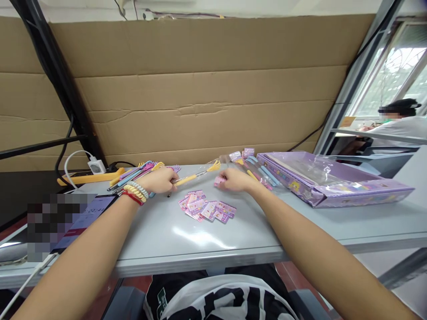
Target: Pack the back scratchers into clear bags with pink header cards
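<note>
My left hand (162, 180) grips the handle of a yellow hand-shaped back scratcher (200, 174) that lies on the grey table (200, 240); its claw end sits inside a clear plastic sleeve. My right hand (233, 179) pinches a small pink card (219, 180) just right of the scratcher. A loose pile of pink and purple cards (207, 208) lies in front of both hands. Behind my left hand is a heap of coloured back scratchers (140, 171).
A purple box (333, 182) wrapped in plastic lies at the right, with packed scratchers (258, 171) beside it. A phone (90, 215), a white charger (96, 166) and cables sit at the left. A cardboard wall stands behind. Another person (396, 122) sits far right.
</note>
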Motion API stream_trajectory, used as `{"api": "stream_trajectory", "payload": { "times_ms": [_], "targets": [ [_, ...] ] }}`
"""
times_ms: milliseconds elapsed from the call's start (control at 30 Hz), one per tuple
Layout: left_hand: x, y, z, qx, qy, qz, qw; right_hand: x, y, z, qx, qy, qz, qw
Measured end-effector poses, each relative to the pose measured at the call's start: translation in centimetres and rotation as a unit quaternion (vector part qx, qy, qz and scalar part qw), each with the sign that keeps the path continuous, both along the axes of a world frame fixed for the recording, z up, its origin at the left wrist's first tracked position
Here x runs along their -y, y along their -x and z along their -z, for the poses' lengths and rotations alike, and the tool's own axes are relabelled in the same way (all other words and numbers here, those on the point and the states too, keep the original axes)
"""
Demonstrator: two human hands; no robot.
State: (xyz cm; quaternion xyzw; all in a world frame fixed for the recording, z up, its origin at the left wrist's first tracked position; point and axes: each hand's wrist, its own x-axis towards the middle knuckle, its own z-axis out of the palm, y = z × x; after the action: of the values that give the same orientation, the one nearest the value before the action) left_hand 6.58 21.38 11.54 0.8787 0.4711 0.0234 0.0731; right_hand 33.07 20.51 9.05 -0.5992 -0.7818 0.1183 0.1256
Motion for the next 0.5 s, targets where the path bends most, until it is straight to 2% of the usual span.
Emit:
{"api": "stream_trajectory", "payload": {
  "times_ms": [133, 200, 333, 500],
  "targets": [
    [-0.6, 0.7, 0.3, 0.037, 0.108, 0.006, 0.993, -0.8, -1.1, 0.0, -0.125, -0.067, 0.094, 0.985],
    [-0.8, 0.9, 0.4, 0.046, 0.132, 0.008, 0.990, -1.1, -1.5, 0.1, -0.143, -0.114, 0.122, 0.976],
    [-0.7, 0.8, 0.5, 0.046, 0.132, 0.004, 0.990, -1.7, -1.9, 0.5, -0.100, -0.188, 0.125, 0.969],
    [-0.5, 0.5, 0.4, 0.029, 0.148, 0.020, 0.988, -2.2, -1.8, 1.5, -0.058, -0.194, 0.121, 0.972]
  ]
}}
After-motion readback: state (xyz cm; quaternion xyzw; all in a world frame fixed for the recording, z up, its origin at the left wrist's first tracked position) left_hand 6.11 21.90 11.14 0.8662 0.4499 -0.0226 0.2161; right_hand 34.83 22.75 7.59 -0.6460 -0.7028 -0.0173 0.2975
